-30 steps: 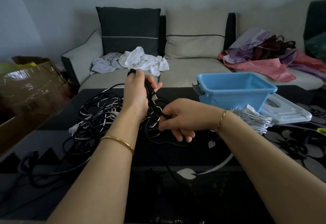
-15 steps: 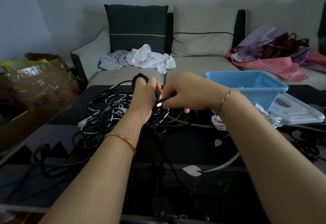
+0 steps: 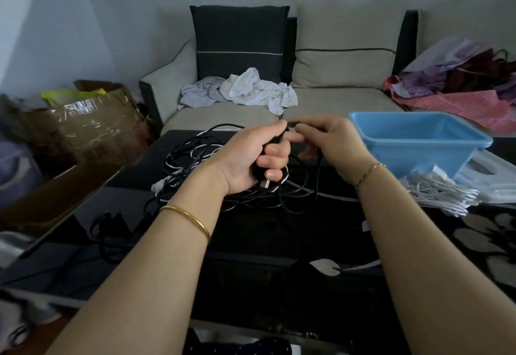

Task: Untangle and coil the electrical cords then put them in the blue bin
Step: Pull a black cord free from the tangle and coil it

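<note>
Two hands on a black cord [image 3: 317, 175], centre of frame.
Left hand [image 3: 251, 156] grips it, right hand [image 3: 331, 145] pinches it (fingers curled); blue bin [image 3: 405, 149] stands right, on the tabletop [image 3: 265, 231].

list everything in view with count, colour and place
table: one, black with pale flower pattern, foreground
tangled cords: one heap, black and white, on the table
black cord: one, black, held above the table
blue bin: one, blue, table's right side
white cord bundle: one, white, beside the bin
lid: one, pale, right edge by the bin
sofa: one, beige, behind the table
cushions: two, one dark, one beige, on the sofa
clothes: two heaps, white-grey and pink-purple, on the sofa
cardboard box: one, brown, left of the sofa
left hand: one, grips the black cord
right hand: one, pinches the black cord
</note>
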